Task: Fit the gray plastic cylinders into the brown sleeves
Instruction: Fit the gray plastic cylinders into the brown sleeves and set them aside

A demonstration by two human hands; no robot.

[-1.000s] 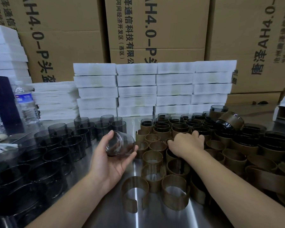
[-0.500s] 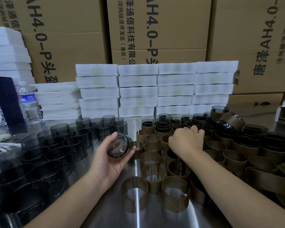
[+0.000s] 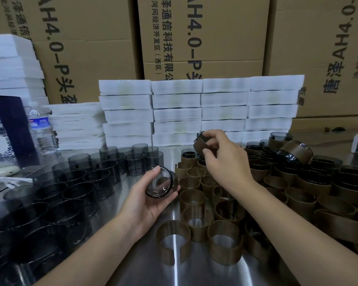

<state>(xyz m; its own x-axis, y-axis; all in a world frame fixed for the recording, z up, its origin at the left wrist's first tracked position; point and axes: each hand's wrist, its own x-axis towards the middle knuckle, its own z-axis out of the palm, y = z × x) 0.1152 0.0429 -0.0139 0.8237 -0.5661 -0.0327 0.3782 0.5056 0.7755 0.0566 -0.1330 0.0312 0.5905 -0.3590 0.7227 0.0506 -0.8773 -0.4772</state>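
L hand (image 3: 147,201) grips gray cyl (image 3: 160,183), R hand (image 3: 225,162) pinches brown sleeve (image 3: 200,145).

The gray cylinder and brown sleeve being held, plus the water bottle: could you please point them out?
Gray cylinder (image 3: 158,185), head view, end face.
Brown sleeve (image 3: 198,145), head view, outer wall.
Water bottle (image 3: 38,123), head view, blue label.

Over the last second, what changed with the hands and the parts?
The right hand, which rested on the standing brown sleeves, has risen with one brown sleeve pinched in its fingers, above the pile. The left hand keeps its grip on the gray cylinder and has turned it so an end faces the camera. The rows of loose cylinders and the white stacks behind stayed put.
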